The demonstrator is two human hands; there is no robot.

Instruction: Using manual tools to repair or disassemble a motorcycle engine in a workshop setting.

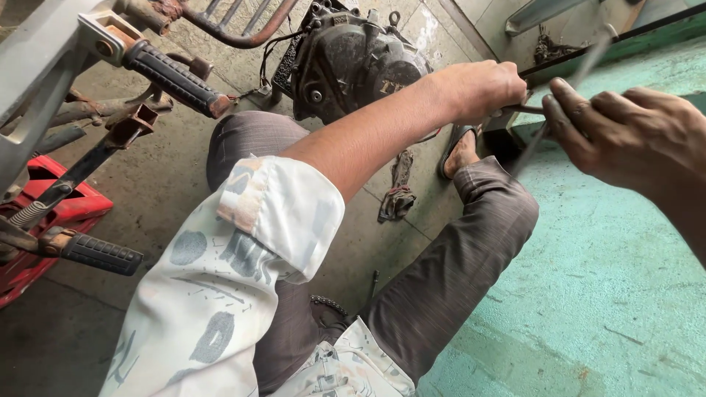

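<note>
My left hand (pixel 482 88) is closed in a fist around a thin dark metal tool handle (pixel 526 109), near the top centre-right. My right hand (pixel 625 132) pinches a thin, blurred metal rod or cable (pixel 581 73) that slants up to the right. The two hands are close together above the edge of a green painted ledge (pixel 603 257). Just behind my left forearm sits a dirty black motorcycle engine (pixel 353 62) on the concrete floor.
A motorcycle frame with black rubber foot pegs (pixel 173 77) and a rusty rack stands at left, over a red part (pixel 66 213). A greasy rag (pixel 397 191) lies on the floor by my sandalled foot (pixel 462 151). My knees in grey trousers fill the middle.
</note>
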